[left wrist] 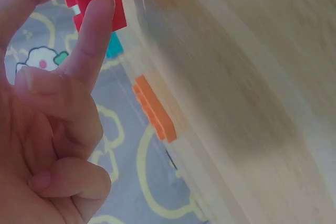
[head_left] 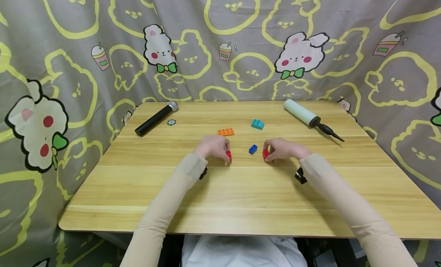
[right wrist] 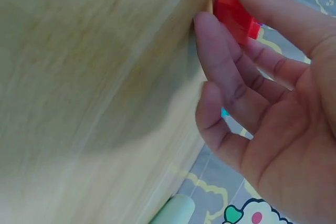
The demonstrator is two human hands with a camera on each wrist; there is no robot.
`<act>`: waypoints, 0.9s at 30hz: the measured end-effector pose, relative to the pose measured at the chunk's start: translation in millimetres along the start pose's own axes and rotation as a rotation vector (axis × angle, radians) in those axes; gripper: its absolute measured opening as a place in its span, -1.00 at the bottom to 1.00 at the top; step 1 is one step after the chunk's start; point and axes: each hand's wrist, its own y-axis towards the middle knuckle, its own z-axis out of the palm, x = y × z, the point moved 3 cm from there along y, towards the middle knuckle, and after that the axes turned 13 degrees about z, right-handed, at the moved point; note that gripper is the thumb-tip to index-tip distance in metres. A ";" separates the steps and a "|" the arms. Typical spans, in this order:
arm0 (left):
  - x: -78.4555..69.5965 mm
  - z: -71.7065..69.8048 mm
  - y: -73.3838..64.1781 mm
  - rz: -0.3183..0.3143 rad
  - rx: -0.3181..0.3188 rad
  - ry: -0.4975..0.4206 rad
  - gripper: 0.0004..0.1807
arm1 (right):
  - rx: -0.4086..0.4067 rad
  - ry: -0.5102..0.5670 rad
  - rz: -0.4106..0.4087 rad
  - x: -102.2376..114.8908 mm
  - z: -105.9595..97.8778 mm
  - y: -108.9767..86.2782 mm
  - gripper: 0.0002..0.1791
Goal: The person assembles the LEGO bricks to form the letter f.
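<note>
My left hand (head_left: 215, 146) pinches a red toy building brick (head_left: 229, 156) just above or on the tabletop; in the left wrist view the red brick (left wrist: 107, 3) sits between thumb and finger. A second red brick (head_left: 265, 154) is held by the fingers of my right hand (head_left: 280, 149), and the right wrist view shows this red brick (right wrist: 237, 14) between thumb and fingertips. Between the two hands lies a small blue brick (head_left: 253, 149). An orange brick (head_left: 226, 132) rests just beyond the left hand. Farther back is a teal brick (head_left: 257, 124).
A black microphone (head_left: 156, 118) lies at the back left, beside a small round disc (head_left: 171, 122). At the back right lies a pale cylinder pump (head_left: 303, 114) with a black nozzle. The wooden table (head_left: 227, 198) meets a patterned curtain (head_left: 213, 41) behind.
</note>
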 end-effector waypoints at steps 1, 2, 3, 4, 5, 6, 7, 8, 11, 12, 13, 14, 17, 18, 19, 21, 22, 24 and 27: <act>-1.2 -0.1 1.0 0.012 -0.003 -0.008 -0.71 | -0.017 0.002 0.001 0.0 -1.5 -0.6 -0.72; -2.4 0.0 1.9 0.023 -0.005 -0.012 -0.72 | -0.042 0.000 -0.004 0.4 -3.3 -1.7 -0.73; -3.4 0.2 3.0 0.033 -0.008 -0.010 -0.72 | -0.075 -0.002 -0.013 0.7 -5.3 -3.1 -0.73; -4.2 0.6 3.9 0.040 -0.012 -0.012 -0.72 | -0.117 -0.005 -0.025 1.3 -7.4 -4.4 -0.73; -5.1 0.9 4.5 0.046 -0.015 -0.017 -0.72 | -0.163 -0.008 -0.038 1.9 -9.6 -5.6 -0.73; -5.9 1.0 5.0 0.049 -0.018 -0.023 -0.72 | -0.213 -0.007 -0.053 2.8 -12.0 -6.5 -0.73; -6.5 1.0 5.3 0.052 -0.021 -0.028 -0.72 | -0.259 0.001 -0.077 4.1 -14.2 -7.7 -0.72; -7.1 0.7 5.6 0.051 -0.026 -0.024 -0.71 | -0.298 0.011 -0.099 5.7 -16.0 -8.4 -0.71; -9.3 -0.3 6.3 0.059 -0.039 -0.017 -0.70 | -0.379 0.048 -0.152 11.1 -19.6 -9.2 -0.68; -10.0 -0.5 6.8 0.063 -0.043 -0.009 -0.69 | -0.397 0.055 -0.164 13.3 -20.2 -9.4 -0.68; -10.9 -0.7 7.4 0.068 -0.046 -0.004 -0.70 | -0.402 0.064 -0.171 15.2 -20.4 -9.4 -0.68; -11.9 -0.7 8.0 0.070 -0.048 0.006 -0.70 | -0.406 0.064 -0.180 17.4 -20.3 -9.4 -0.68; -14.2 0.2 9.9 0.072 -0.051 0.021 -0.71 | -0.393 0.073 -0.198 23.4 -18.9 -10.2 -0.69; -14.3 1.0 10.6 0.070 -0.052 0.026 -0.71 | -0.387 0.072 -0.207 25.1 -18.3 -10.4 -0.69; -14.6 1.7 10.8 0.069 -0.053 0.025 -0.71 | -0.382 0.073 -0.216 26.5 -17.5 -10.7 -0.68; -15.0 3.4 11.1 0.065 -0.053 0.026 -0.71 | -0.372 0.071 -0.227 28.8 -15.6 -10.9 -0.68; -15.2 4.3 11.1 0.066 -0.054 0.022 -0.71 | -0.367 0.072 -0.230 29.8 -14.7 -11.3 -0.68; -16.2 6.3 10.8 0.063 -0.055 0.022 -0.70 | -0.355 0.077 -0.234 31.6 -13.0 -11.5 -0.66; -18.8 9.4 10.4 0.058 -0.060 0.009 -0.69 | -0.339 0.085 -0.232 34.1 -10.1 -12.3 -0.65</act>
